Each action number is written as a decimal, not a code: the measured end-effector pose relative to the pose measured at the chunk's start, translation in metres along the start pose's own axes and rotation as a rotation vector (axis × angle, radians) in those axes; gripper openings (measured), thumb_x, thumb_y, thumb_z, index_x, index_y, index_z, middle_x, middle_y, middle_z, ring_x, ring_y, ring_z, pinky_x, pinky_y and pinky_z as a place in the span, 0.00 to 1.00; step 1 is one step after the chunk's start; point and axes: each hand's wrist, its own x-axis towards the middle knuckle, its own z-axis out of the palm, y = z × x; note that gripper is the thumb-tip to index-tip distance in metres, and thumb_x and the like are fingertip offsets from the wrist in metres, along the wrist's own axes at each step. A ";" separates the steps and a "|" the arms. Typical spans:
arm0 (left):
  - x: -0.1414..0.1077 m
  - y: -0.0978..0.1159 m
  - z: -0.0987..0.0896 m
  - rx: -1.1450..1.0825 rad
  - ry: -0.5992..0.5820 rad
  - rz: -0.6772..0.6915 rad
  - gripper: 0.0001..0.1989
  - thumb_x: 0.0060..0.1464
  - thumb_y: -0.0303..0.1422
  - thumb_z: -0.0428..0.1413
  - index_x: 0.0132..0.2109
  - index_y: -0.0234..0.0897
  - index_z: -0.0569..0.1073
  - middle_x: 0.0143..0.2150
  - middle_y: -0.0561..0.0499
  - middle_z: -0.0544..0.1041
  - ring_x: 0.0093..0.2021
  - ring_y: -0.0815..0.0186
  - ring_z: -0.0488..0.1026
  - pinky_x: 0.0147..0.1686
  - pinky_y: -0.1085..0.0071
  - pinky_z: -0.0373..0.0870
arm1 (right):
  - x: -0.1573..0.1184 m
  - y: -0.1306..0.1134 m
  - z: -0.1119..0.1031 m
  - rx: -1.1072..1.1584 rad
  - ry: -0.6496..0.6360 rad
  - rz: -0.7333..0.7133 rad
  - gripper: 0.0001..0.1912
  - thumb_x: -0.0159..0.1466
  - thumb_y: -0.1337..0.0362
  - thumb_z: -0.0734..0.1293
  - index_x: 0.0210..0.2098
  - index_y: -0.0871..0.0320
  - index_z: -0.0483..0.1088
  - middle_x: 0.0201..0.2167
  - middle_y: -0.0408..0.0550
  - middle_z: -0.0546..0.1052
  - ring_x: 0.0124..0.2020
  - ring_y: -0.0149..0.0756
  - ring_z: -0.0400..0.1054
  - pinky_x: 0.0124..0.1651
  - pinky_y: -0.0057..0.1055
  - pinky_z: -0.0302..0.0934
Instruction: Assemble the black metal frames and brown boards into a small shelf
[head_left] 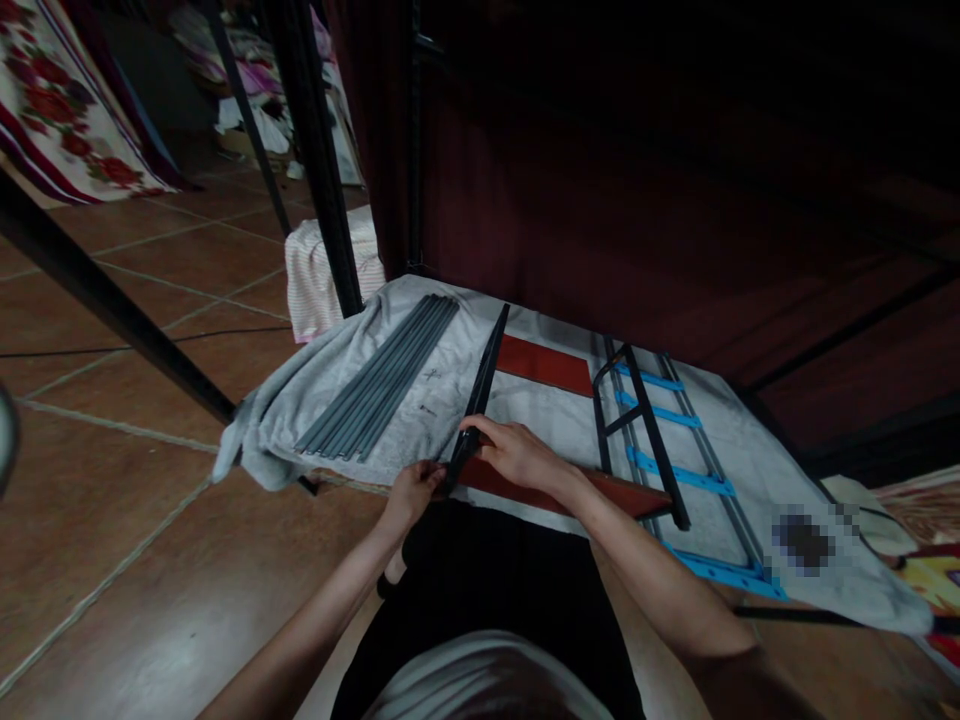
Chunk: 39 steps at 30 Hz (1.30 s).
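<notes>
A black metal frame (pixel 486 378), seen nearly edge-on as a long bar, stands on the grey cloth in front of me. My right hand (pixel 517 455) grips it near its close end, thumb and fingers closed round the bar. Beside that same end, my left hand (pixel 412 495) has its fingertips pinched together; whatever they hold is too small to make out. A reddish-brown board (pixel 517 487) runs rightward from under my right hand to a second black frame (pixel 649 440). Farther back lies another reddish-brown board (pixel 545 365).
Several grey tubes (pixel 382 380) lie side by side on the left. Small metal pieces (pixel 433 374) rest between them and the frame. Blue crosspieces (pixel 679 470) on grey tubes lie to the right. Black posts (pixel 319 150) and a dark red curtain (pixel 600 220) border the cloth-covered surface (pixel 262 440).
</notes>
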 end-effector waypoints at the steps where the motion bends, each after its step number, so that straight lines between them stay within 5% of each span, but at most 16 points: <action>1: 0.000 -0.001 0.000 -0.058 0.006 -0.036 0.17 0.42 0.43 0.64 0.33 0.34 0.73 0.26 0.50 0.76 0.26 0.63 0.74 0.28 0.67 0.72 | 0.000 0.000 0.000 0.006 0.008 0.002 0.21 0.66 0.68 0.62 0.58 0.48 0.65 0.32 0.38 0.76 0.35 0.35 0.72 0.39 0.27 0.57; 4: -0.001 -0.006 0.001 -0.116 -0.002 -0.080 0.18 0.40 0.45 0.65 0.30 0.34 0.71 0.22 0.53 0.73 0.22 0.68 0.70 0.23 0.72 0.67 | 0.001 0.000 0.002 0.015 0.005 0.013 0.22 0.66 0.68 0.62 0.58 0.47 0.65 0.32 0.38 0.76 0.36 0.35 0.72 0.40 0.27 0.58; 7: 0.000 -0.010 0.001 -0.102 -0.004 0.030 0.15 0.40 0.42 0.64 0.29 0.35 0.71 0.20 0.56 0.70 0.20 0.72 0.65 0.22 0.75 0.61 | 0.002 0.002 0.007 0.018 -0.005 0.014 0.22 0.66 0.68 0.63 0.59 0.47 0.65 0.34 0.39 0.77 0.37 0.35 0.73 0.42 0.27 0.60; 11: 0.002 -0.013 -0.002 -0.048 -0.017 0.166 0.13 0.39 0.38 0.63 0.33 0.35 0.74 0.28 0.53 0.75 0.28 0.69 0.70 0.29 0.73 0.66 | 0.003 0.005 0.010 0.017 0.004 0.007 0.24 0.66 0.69 0.62 0.60 0.47 0.64 0.38 0.40 0.79 0.41 0.36 0.73 0.45 0.28 0.61; 14: 0.003 -0.013 -0.004 -0.079 -0.062 0.102 0.18 0.42 0.42 0.62 0.38 0.34 0.74 0.31 0.51 0.76 0.29 0.68 0.71 0.29 0.72 0.66 | 0.002 0.005 0.010 0.008 0.006 0.005 0.24 0.67 0.68 0.62 0.61 0.48 0.63 0.39 0.41 0.79 0.42 0.36 0.74 0.45 0.29 0.61; 17: 0.003 -0.011 -0.004 -0.051 -0.054 0.046 0.18 0.45 0.46 0.60 0.33 0.34 0.72 0.23 0.54 0.72 0.22 0.70 0.66 0.24 0.73 0.61 | 0.002 0.004 0.010 0.003 0.010 0.006 0.23 0.67 0.67 0.62 0.62 0.48 0.63 0.41 0.42 0.80 0.44 0.37 0.74 0.46 0.29 0.61; 23: 0.001 -0.005 -0.002 -0.006 -0.049 0.155 0.13 0.39 0.40 0.63 0.29 0.36 0.70 0.23 0.56 0.70 0.25 0.70 0.66 0.27 0.73 0.63 | 0.003 0.002 0.012 -0.016 -0.008 0.040 0.23 0.67 0.66 0.62 0.62 0.47 0.63 0.41 0.41 0.80 0.44 0.37 0.74 0.46 0.30 0.62; 28: 0.000 -0.005 -0.002 -0.066 -0.077 0.016 0.20 0.39 0.47 0.63 0.33 0.36 0.72 0.26 0.53 0.73 0.25 0.68 0.69 0.27 0.71 0.65 | 0.001 0.001 0.011 -0.019 0.008 0.049 0.24 0.67 0.67 0.61 0.62 0.46 0.63 0.44 0.41 0.80 0.46 0.38 0.74 0.48 0.31 0.62; 32: 0.001 -0.006 -0.001 0.006 -0.051 0.080 0.17 0.41 0.45 0.62 0.28 0.37 0.70 0.20 0.56 0.69 0.21 0.70 0.65 0.24 0.73 0.61 | 0.000 0.001 0.010 -0.027 0.000 0.069 0.24 0.67 0.67 0.61 0.62 0.45 0.63 0.44 0.40 0.80 0.46 0.38 0.74 0.48 0.30 0.62; 39: 0.001 -0.008 -0.003 -0.141 -0.082 -0.024 0.22 0.41 0.45 0.64 0.40 0.35 0.73 0.31 0.50 0.77 0.29 0.65 0.74 0.30 0.68 0.71 | 0.000 0.001 0.011 -0.036 0.008 0.054 0.25 0.67 0.67 0.60 0.63 0.46 0.63 0.45 0.42 0.80 0.47 0.39 0.74 0.49 0.31 0.62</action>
